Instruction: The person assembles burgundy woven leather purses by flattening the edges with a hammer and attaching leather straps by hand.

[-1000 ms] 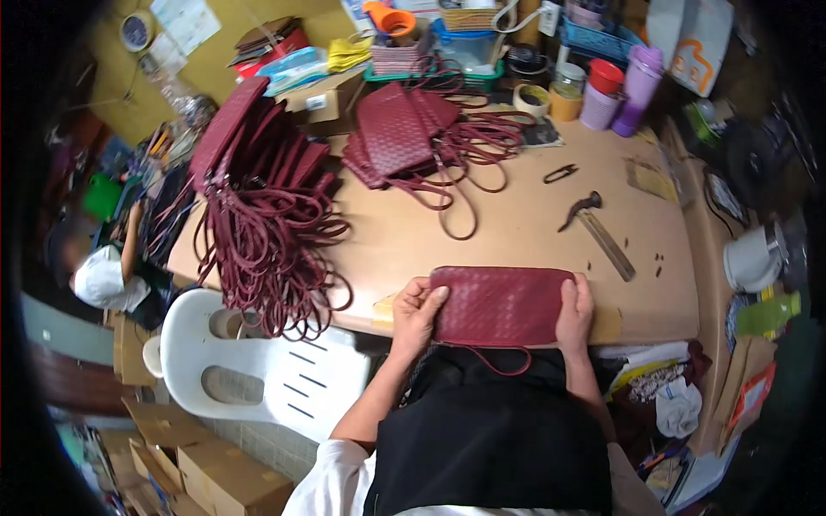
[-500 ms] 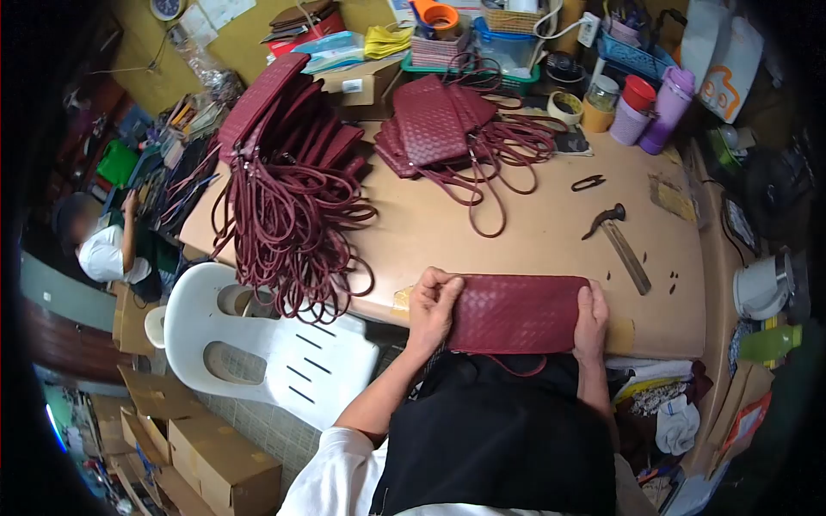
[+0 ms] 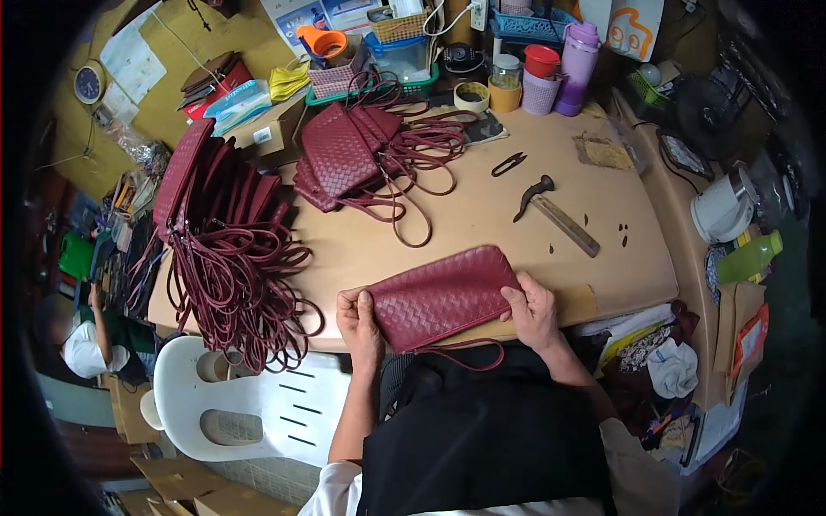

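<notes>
A burgundy woven wristlet pouch (image 3: 443,297) is stretched between my two hands above the table's front edge, tilted with its right end higher. My left hand (image 3: 360,325) grips its left end, thumb on the near face. At the other end, my right hand (image 3: 535,311) pinches the lower right edge. The pouch's loop strap (image 3: 473,354) hangs below it. Beyond my hands lie a hammer (image 3: 559,215) with a wooden handle and small black thread snips (image 3: 509,164). Similar pouches form a smaller pile (image 3: 340,155) and a tall stack (image 3: 185,176) with many dangling straps.
A white plastic chair (image 3: 194,413) stands at the table's left front. Jars, a purple bottle (image 3: 578,69) and baskets line the back. Folded cloths (image 3: 671,365) sit low at the right. Another person (image 3: 86,344) is at the far left. Small dark bits lie near the hammer.
The pouch has been raised farther over the table and tilted, right end up. Its strap now shows more fully. My head view has turned, shifting the table's contents leftward.
</notes>
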Demonstrator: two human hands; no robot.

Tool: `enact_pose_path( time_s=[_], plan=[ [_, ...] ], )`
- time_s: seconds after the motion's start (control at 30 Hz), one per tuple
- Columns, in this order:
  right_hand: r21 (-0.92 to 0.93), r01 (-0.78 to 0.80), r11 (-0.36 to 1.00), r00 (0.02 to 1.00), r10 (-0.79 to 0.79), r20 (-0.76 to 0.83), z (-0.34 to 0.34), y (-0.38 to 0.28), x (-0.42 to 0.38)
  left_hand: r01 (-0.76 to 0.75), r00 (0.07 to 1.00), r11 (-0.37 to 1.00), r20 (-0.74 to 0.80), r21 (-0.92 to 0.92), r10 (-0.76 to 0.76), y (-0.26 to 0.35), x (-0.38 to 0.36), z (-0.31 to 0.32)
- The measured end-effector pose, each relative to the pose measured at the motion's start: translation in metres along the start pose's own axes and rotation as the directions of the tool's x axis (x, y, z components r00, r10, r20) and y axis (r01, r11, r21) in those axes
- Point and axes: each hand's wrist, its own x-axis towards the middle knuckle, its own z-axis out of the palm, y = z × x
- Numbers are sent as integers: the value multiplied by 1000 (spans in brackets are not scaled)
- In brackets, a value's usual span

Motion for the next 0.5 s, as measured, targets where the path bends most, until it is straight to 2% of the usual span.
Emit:
enact_pose_path(
  time_s=[0.03, 0.07, 0.1, 0.13, 0.2, 0.23, 0.33, 0.4, 0.47, 0.5],
  plan=[
    [74, 31, 997, 1000, -30, -10, 0, -4, 2, -6, 1000, 1000, 2, -2, 6, 3, 1, -4],
    [75, 37, 997, 999, -36, -10, -2, -6, 4, 14, 999, 997, 51, 71, -18, 5, 2, -10],
    [99, -5, 995, 1000, 3, 14, -5, -8, 4, 33, 994, 989, 97, 146, -47, 9, 2, -12],
    [123, -48, 991, 998, 43, 41, -9, -9, 4, 30, 994, 989, 95, 146, -44, 12, 3, -11],
    [80, -85, 993, 992, 77, 103, -17, -12, 5, -225, 965, 832, 233, 507, 119, 28, 4, -4],
    [90, -127, 988, 984, 114, 133, -18, -12, 4, -411, 904, 712, 355, 569, 238, 44, 6, 5],
    [69, -167, 984, 968, 150, 203, -9, -17, 1, -560, 791, 692, 542, 454, 284, 80, 7, 46],
    [39, -156, 987, 960, 143, 240, -2, -16, 0, -427, 794, 825, 590, 370, 146, 91, 7, 69],
    [10, 26, 1000, 974, -28, 225, 4, -11, -1, -401, 788, 845, 603, 353, 121, 92, 10, 79],
    [32, -131, 991, 955, 118, 272, 1, -22, -2, -303, 790, 877, 613, 374, 11, 89, 13, 80]
  ],
)
